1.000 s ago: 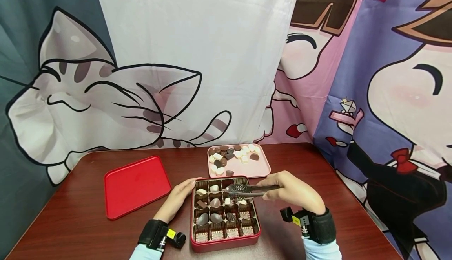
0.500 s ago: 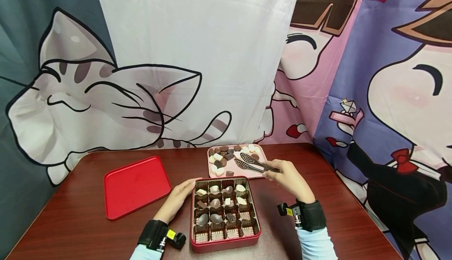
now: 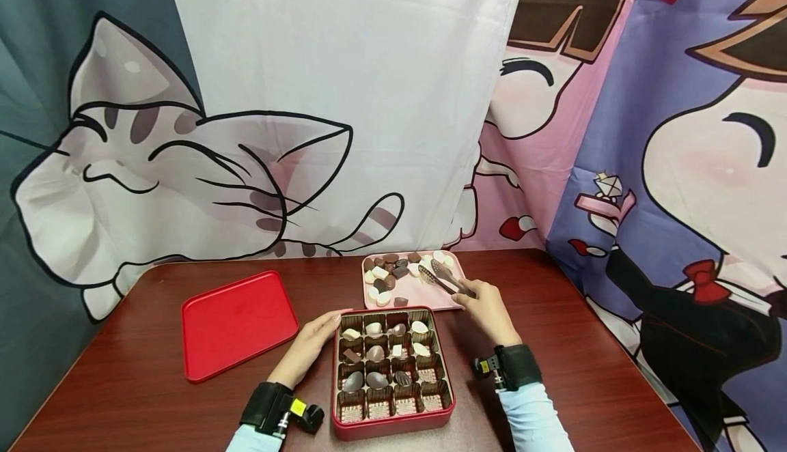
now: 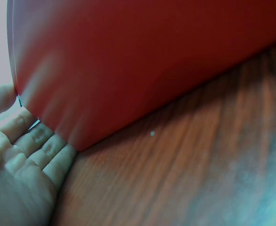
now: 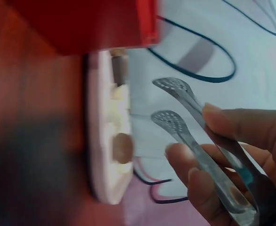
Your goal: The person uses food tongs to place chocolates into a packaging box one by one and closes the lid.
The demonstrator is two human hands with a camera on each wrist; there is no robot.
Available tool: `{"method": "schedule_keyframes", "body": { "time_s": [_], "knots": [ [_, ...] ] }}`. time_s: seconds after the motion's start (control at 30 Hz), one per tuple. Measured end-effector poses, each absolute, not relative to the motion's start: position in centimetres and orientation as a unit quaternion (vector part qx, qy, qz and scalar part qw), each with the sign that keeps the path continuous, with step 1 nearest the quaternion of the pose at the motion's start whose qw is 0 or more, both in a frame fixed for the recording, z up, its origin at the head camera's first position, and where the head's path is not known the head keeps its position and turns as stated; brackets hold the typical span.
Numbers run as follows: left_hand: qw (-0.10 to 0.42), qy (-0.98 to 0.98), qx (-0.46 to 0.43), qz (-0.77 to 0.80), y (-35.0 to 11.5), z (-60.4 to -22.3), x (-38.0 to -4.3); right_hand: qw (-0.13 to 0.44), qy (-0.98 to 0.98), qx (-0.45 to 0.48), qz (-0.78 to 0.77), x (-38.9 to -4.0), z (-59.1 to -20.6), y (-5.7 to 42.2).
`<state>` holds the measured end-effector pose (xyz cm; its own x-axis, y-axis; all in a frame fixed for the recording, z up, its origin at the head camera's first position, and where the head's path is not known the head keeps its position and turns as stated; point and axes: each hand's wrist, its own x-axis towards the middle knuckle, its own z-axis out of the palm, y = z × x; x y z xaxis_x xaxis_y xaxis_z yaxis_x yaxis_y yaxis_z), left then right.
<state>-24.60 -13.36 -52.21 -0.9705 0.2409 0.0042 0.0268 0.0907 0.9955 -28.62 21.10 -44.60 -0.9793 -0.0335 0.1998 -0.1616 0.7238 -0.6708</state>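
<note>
My right hand (image 3: 488, 310) holds metal tongs (image 5: 192, 104) between thumb and fingers. The tongs' two perforated tips stand apart with nothing between them, over the right half of the pink tray (image 3: 424, 298) in the head view. Dark, brown and white chocolates (image 3: 390, 281) lie in that tray. Nearer to me sits a red box (image 3: 393, 429) with a gold compartment insert; its back rows and part of the third hold chocolates, and its front row holds none. My left hand (image 3: 312, 343) rests on the box's far left corner, fingers extended along the red side wall (image 4: 128, 61).
A flat red tray or lid (image 3: 240, 326) lies on the wooden table (image 3: 141, 370) to the left. Behind the table hangs a printed cloth (image 3: 344, 83) with cartoon figures. The box stands between my hands, just in front of the pink tray.
My right hand has carried the tongs from above the box to the pink tray, moving away from me. A white chocolate now shows in the box's second row, right column. The left hand stays put.
</note>
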Motion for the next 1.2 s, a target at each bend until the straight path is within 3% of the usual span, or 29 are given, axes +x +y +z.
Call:
{"method": "schedule_keyframes", "body": {
  "time_s": [0.53,0.83,1.2],
  "knots": [
    [0.081,0.729,0.087,0.675,-13.3,-52.1,-24.5,0.084,-0.927,0.036,0.364,-30.0,-48.5,20.3],
    [0.079,0.739,0.079,0.665,-13.3,-52.2,-24.6,0.096,-0.926,0.041,0.362,-29.9,-48.0,20.5],
    [0.081,0.743,0.083,0.659,-13.3,-52.1,-24.6,0.067,-0.904,0.042,0.421,-29.1,-45.7,22.0]
  ]
}}
